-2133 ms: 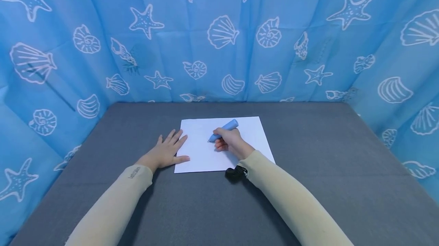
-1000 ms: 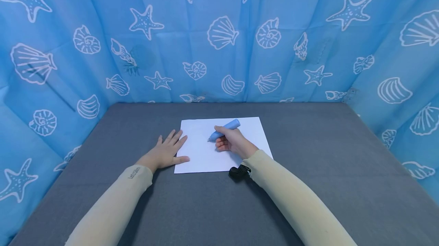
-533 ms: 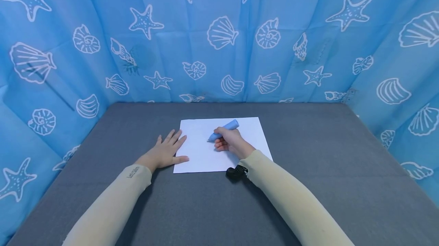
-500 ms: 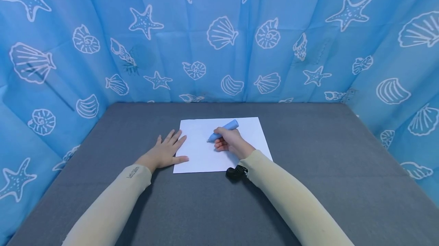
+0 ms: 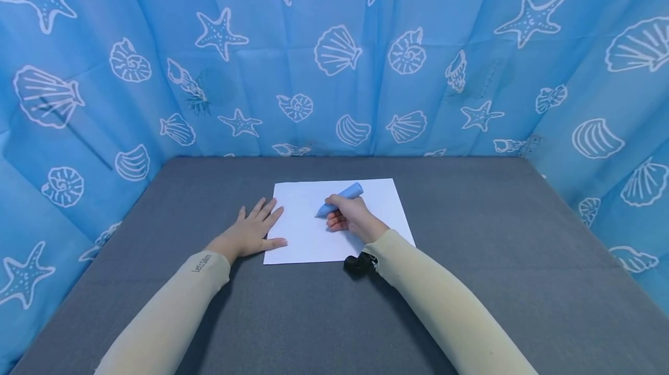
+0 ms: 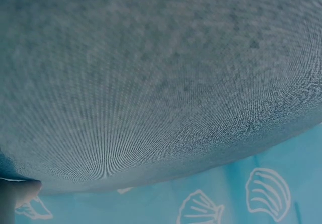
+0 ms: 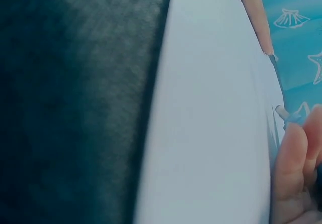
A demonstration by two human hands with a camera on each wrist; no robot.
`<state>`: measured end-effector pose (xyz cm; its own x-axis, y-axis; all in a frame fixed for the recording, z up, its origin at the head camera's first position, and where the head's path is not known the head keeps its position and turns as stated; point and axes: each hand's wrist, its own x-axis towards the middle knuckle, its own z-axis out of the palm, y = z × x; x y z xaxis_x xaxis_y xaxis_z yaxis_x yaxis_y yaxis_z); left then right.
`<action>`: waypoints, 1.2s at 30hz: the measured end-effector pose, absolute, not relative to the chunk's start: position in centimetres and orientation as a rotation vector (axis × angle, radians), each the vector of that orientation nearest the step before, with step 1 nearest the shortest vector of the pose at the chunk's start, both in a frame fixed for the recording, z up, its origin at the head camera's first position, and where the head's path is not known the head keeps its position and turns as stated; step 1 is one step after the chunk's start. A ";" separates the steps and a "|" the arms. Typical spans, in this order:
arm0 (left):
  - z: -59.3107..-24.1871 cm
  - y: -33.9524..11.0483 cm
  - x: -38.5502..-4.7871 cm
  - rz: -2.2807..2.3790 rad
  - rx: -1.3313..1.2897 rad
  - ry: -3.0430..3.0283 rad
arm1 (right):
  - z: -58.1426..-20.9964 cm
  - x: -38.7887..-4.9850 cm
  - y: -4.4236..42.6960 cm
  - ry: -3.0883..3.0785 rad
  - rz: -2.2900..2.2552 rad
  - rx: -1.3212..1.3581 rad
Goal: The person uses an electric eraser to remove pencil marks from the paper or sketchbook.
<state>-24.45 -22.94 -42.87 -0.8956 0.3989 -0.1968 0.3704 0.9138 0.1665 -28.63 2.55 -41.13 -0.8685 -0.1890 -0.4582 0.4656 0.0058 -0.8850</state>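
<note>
A white sheet of paper lies flat on the table. My left hand, fingers spread straight, rests over its left edge. My right hand pinches a thick light-blue pen between thumb and fingers, slanted with its tip down left, at the middle of the sheet. Whether the tip touches the paper I cannot tell. In the right wrist view, the pen's pale narrow tip shows past my right fingers, and a left-hand finger lies along the far edge. The left wrist view catches only a sliver of a left finger.
Dark grey cloth covers the table around the sheet. A blue curtain with white shells and starfish closes off the back and both sides. Something small and black is at my right wrist by the cuff.
My right hand and the pen shifted slightly right, then back left, staying over the same part of the sheet. My left hand keeps its place. No mark on the paper can be made out.
</note>
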 end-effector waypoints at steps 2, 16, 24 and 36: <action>-42.8 -22.9 -24.4 0.188 0.582 2.848 | -41.1 -28.6 2.5 1.843 -1.909 0.284; -43.1 -22.9 -24.6 0.181 0.570 2.843 | -40.9 -28.5 3.0 1.890 -1.908 0.284; -43.0 -22.9 -24.6 0.182 0.575 2.843 | -41.0 -28.7 3.1 1.903 -1.905 0.333; -43.1 -23.0 -24.5 0.203 0.590 2.848 | -40.8 -28.7 3.5 1.903 -1.928 0.342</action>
<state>-24.54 -23.01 -43.10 -0.8936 0.4061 -0.1913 0.3749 0.9095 0.1796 -28.66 3.49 -40.84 -0.8865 -0.1146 -0.4482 0.4497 0.0143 -0.8931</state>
